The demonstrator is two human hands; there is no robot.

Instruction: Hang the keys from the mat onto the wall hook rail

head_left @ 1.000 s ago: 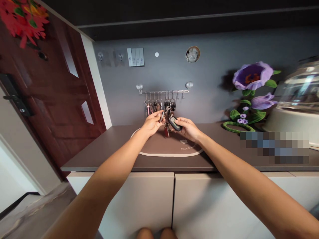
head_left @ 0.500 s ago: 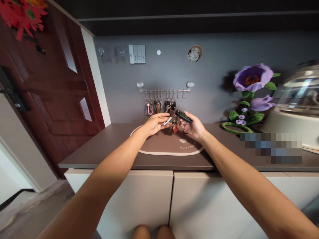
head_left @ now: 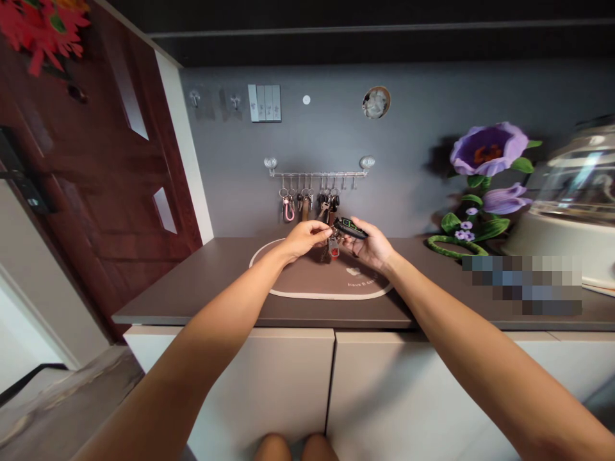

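Key fob [head_left: 351, 228] slopes lengthwise down rightward.

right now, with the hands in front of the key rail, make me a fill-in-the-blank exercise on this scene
The casing of the key fob in the right hand is ____.
The loop hanging below the rail is ____.
The large open flower has ____ petals.
The door is at the picture's ____ side.
Missing words: black; pink; purple; left

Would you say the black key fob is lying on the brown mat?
No, the right hand holds the black key fob up off the brown mat.
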